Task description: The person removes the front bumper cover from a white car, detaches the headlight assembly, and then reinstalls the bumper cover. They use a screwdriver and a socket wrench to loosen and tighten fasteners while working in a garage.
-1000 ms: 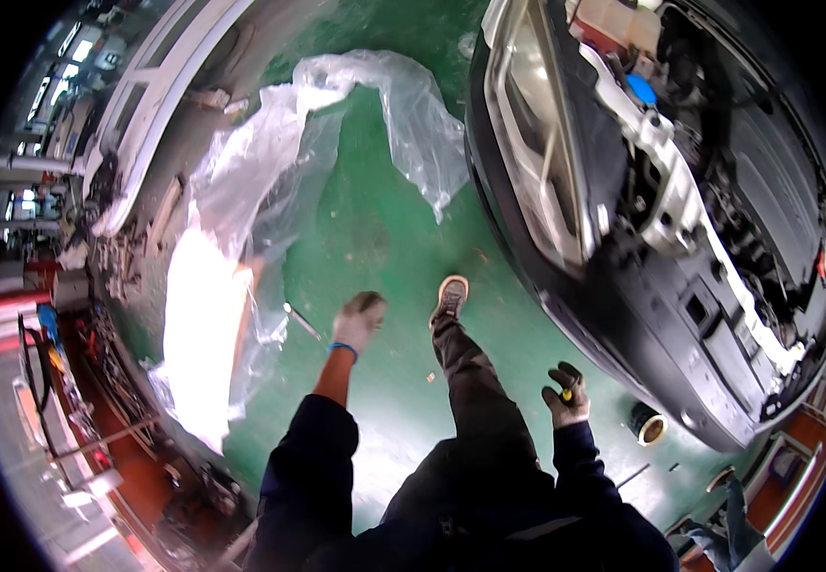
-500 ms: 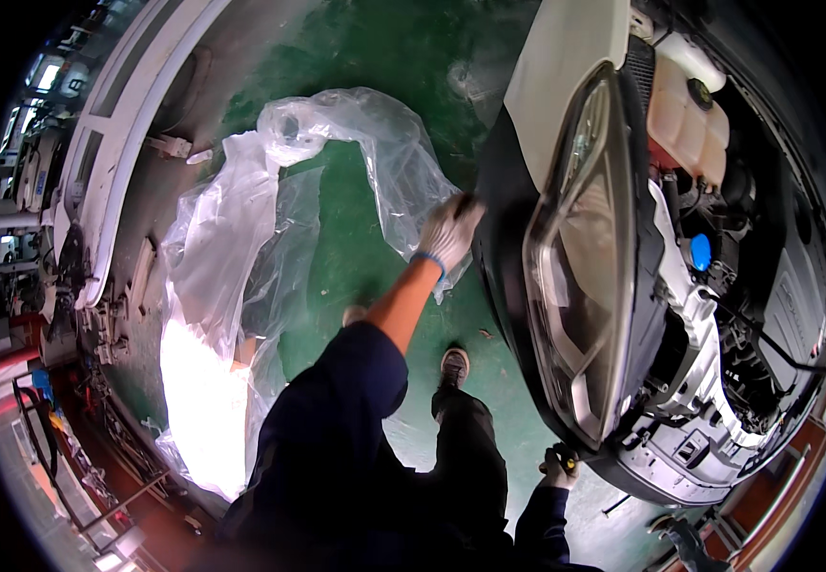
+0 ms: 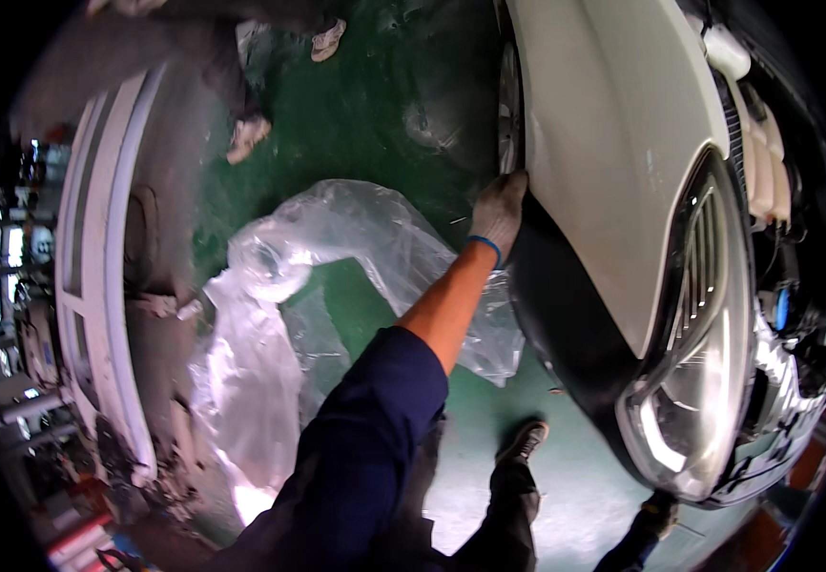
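My left hand [image 3: 501,212], in a grey knit glove with a blue cuff, grips the upper end of the black bumper [image 3: 570,296] where it meets the wheel arch, close to the wheel [image 3: 509,105]. The white fender [image 3: 604,191] and the clear headlight [image 3: 685,391] sit just right of it. My gloved right hand [image 3: 659,515] is low beside the lower corner of the headlight, partly in shadow, closed round a small yellow-and-black object whose full shape is hidden.
Crumpled clear plastic sheeting [image 3: 327,219] lies on the green floor left of the car. Another person's legs and shoes [image 3: 246,133] are at the upper left. A white frame [image 3: 98,276] runs along the left, with assorted parts near it. The open engine bay [image 3: 771,286] is at the far right.
My left hand has gone from low over the floor, up and forward onto the bumper's end. My view has shifted along the car. The other person's legs have appeared at the upper left.
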The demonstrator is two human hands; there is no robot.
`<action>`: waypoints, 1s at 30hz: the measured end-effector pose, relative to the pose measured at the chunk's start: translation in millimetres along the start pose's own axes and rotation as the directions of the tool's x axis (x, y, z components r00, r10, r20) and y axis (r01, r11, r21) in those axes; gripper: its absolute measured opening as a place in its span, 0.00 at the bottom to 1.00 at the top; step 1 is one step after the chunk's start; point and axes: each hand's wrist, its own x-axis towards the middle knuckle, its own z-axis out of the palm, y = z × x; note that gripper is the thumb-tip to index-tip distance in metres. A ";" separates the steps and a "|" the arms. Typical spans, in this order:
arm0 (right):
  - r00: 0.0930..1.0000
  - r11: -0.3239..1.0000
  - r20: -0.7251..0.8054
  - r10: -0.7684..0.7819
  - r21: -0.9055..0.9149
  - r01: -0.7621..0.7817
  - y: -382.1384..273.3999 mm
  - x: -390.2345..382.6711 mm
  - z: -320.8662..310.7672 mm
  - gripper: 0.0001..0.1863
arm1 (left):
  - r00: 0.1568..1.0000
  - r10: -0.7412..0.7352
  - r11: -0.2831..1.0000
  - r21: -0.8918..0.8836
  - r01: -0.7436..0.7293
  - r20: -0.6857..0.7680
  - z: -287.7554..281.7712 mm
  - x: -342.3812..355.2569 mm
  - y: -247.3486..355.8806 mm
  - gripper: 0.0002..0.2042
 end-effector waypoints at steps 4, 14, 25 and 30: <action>0.939 0.851 -0.133 0.317 0.476 -0.220 -0.5 -11.5 5.2 0.10 | 0.994 0.087 0.989 0.128 -0.077 -0.073 4.2 1.9 -2.9 0.20; 0.966 0.879 -0.213 0.150 0.476 -0.031 8.0 -10.7 28.0 0.07 | 0.903 -0.259 0.880 -0.302 0.367 0.342 -26.0 6.0 -6.4 0.18; 0.903 0.747 -0.075 -0.424 0.534 0.395 57.9 19.7 -2.8 0.07 | 0.801 0.070 0.883 -0.410 0.227 0.594 -51.0 4.6 -54.5 0.22; 0.860 0.808 -0.470 -0.201 0.417 0.417 47.4 9.3 32.5 0.10 | 0.862 0.153 0.812 -0.559 0.169 0.483 -39.3 -3.6 -68.7 0.16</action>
